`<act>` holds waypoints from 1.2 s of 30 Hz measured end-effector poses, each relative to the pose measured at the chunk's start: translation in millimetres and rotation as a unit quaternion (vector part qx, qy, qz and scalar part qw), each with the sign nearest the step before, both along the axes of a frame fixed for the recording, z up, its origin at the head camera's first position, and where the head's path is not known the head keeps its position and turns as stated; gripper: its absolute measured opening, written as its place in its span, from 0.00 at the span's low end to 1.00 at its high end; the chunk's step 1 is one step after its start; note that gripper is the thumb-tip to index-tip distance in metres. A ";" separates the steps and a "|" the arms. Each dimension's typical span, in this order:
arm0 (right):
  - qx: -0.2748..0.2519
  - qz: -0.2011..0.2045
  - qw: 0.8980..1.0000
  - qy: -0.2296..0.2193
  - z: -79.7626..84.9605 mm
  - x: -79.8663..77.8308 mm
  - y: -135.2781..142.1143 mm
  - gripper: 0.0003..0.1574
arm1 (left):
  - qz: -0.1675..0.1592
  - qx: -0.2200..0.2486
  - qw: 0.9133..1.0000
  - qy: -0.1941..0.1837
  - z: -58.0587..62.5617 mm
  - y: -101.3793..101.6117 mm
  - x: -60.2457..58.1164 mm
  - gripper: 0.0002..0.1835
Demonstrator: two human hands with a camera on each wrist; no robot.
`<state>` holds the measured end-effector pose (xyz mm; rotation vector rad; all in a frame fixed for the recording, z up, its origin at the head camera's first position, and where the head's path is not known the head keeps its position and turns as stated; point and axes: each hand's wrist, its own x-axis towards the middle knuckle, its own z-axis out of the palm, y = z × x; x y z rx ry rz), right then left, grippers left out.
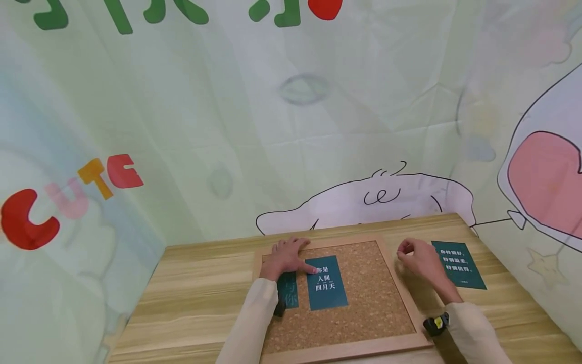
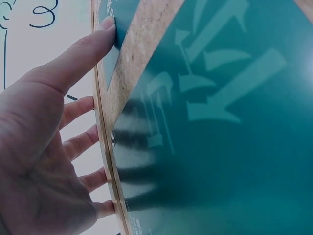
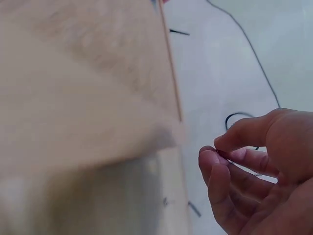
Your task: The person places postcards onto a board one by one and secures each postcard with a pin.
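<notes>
My left hand (image 1: 287, 258) lies across the top left of a wood-framed cork board (image 1: 368, 283). Its thumb touches the upper left corner of a teal card with white characters (image 1: 326, 296). The other fingers reach over the frame's top edge, spread and nearly straight. Below this hand, a second teal card (image 2: 234, 161) lies on the cork, partly covered in the head view. My right hand (image 1: 417, 258) is raised off the board's right side, thumb and fingertips pinched together. A small dark-red sliver (image 3: 221, 154) shows between those fingertips, too small to make out its kind.
A third teal card (image 1: 461, 265) with white lines of text lies right of the board on the wood-grain table (image 1: 200, 288). A printed cloth backdrop (image 1: 218, 126) rises behind the table's far edge. A dark device (image 1: 436, 323) is strapped to the right wrist.
</notes>
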<state>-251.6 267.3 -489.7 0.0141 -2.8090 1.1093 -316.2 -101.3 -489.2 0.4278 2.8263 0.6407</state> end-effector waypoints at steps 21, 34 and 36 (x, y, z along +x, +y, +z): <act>0.015 0.121 0.993 0.009 16.4 -39.8 -78.5 0.02 | 0.003 0.001 1.000 0.002 -2.2 -1.2 0.6 0.51; 0.056 0.181 0.981 -0.043 17.3 -44.1 -121.4 0.05 | 0.003 0.007 1.000 -0.004 -0.2 -2.3 2.8 0.50; 0.063 0.188 0.979 -0.054 17.2 -45.6 -126.4 0.05 | 0.005 0.006 1.000 -0.004 0.6 -2.5 3.6 0.50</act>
